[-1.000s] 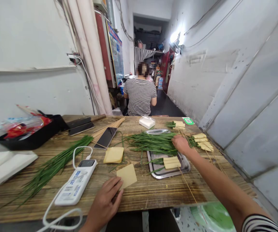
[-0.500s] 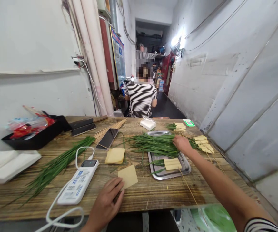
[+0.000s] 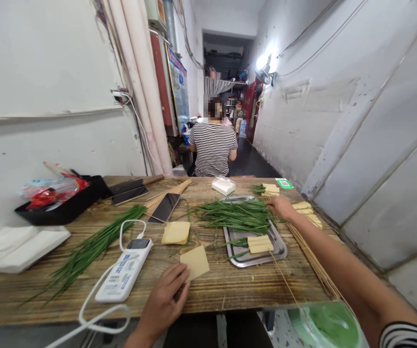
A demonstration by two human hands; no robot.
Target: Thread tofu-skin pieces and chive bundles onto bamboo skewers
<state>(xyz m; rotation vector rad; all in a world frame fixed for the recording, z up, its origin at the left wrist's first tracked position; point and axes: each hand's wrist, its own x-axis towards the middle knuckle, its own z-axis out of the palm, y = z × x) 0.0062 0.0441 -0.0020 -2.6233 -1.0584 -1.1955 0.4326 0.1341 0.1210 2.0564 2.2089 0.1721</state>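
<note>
Left fingers [image 3: 178, 275] half-open; yellow sheet [image 3: 196, 262] touching their tips; right fingers [image 3: 273, 205] beside greens [image 3: 235, 215]; hold unclear

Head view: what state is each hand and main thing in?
Left hand: fingertips on single sheet
Single sheet: flat
Sheet stack: flat
Tray: partly covered
Tray stalks: loose, overhanging its left side
Tray rolls: stick protruding
Right hand: near tray stalks, grip unclear
Phone near stack: screen dark
White device: cable plugged in
Black box: open, filled
</note>
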